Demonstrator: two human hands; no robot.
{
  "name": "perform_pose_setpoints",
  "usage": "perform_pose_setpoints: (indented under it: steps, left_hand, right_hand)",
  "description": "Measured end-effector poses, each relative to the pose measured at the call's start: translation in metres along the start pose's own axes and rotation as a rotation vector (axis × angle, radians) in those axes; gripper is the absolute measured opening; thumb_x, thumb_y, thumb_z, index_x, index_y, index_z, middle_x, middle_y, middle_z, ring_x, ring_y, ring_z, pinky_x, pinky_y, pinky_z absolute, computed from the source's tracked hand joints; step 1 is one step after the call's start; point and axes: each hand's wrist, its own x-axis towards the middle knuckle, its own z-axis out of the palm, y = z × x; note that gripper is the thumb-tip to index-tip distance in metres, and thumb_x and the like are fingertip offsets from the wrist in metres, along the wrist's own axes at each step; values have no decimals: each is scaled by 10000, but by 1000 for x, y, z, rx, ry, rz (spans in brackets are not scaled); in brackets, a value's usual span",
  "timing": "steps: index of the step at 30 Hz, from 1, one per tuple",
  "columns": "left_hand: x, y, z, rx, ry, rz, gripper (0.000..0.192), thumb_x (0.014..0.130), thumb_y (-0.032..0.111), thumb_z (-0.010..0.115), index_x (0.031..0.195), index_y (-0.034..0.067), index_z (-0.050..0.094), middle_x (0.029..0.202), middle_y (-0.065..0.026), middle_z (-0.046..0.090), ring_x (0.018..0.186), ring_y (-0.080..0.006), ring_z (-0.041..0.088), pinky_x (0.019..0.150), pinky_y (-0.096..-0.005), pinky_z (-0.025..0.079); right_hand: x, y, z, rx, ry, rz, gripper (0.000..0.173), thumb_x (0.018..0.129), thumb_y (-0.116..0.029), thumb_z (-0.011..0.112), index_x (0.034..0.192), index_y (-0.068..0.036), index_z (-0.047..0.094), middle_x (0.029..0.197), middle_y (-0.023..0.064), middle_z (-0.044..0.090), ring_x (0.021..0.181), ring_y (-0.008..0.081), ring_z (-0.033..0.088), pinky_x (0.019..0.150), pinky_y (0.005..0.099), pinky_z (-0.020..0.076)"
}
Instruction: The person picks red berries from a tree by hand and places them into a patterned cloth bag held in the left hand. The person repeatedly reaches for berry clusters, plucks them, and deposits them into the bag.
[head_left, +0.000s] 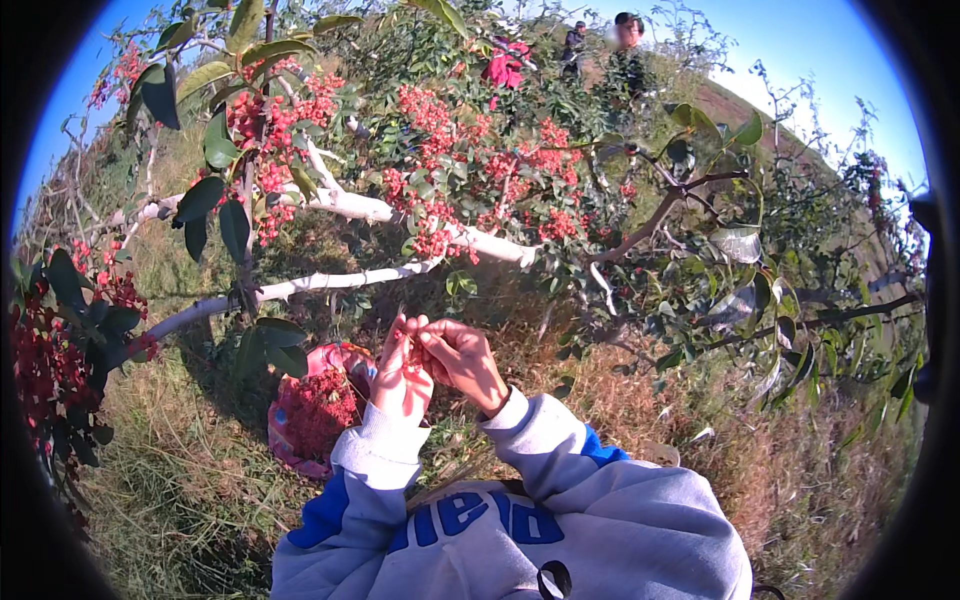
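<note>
My left hand (401, 379) is raised in front of me, palm facing inward, with a small cluster of red berries (412, 367) in it. Thumb and fingers of my right hand (466, 361) pinch at the same cluster, and the fingertips of both hands meet there. The fingers partly hide the berries. Below and left of my hands, a pink patterned bag (283, 442) stands on the grass with its mouth spread. Loose red berries (321, 412), which look like Sichuan pepper, are heaped inside it. My left sleeve overlaps the bag's right side.
A pale lower branch (322, 282) crosses just beyond my hands, with a thicker branch (360, 206) above it. Berry clusters (427, 120) hang among leaves ahead. A dark twiggy branch (652, 217) reaches in from the right. Two people, one nearer (628, 64), are in the background.
</note>
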Motion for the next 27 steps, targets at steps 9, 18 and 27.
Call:
perform_pose_setpoints:
  steps: [9, 18, 27]
  left_hand:
    - [7, 10, 22, -218, -32, -145, 202, 898, 104, 357, 1039, 79, 498, 1041, -100, 557, 842, -262, 530, 716, -411, 479]
    - [-9, 16, 28, -270, 141, -176, 221, 808, 27, 420, 1006, 12, 517, 969, -159, 565, 940, -300, 537, 870, -443, 433]
    - [-1, 1, 21, -68, 156, -185, 166, 882, 165, 466, 983, 74, 562, 893, -27, 587, 753, -118, 526, 657, -265, 438]
  right_hand:
    - [0, -12, -7, 324, -19, 61, 195, 877, -75, 434, 965, 51, 554, 774, 40, 559, 594, 70, 495, 479, 177, 403]
    - [4, -11, -15, 400, -91, 92, 212, 870, -43, 426, 1029, 56, 526, 831, 65, 584, 629, 93, 539, 504, 194, 448]
    - [10, 9, -14, -5, -98, 39, 236, 849, -38, 493, 1079, 15, 496, 835, 49, 598, 637, 73, 546, 531, 186, 444]
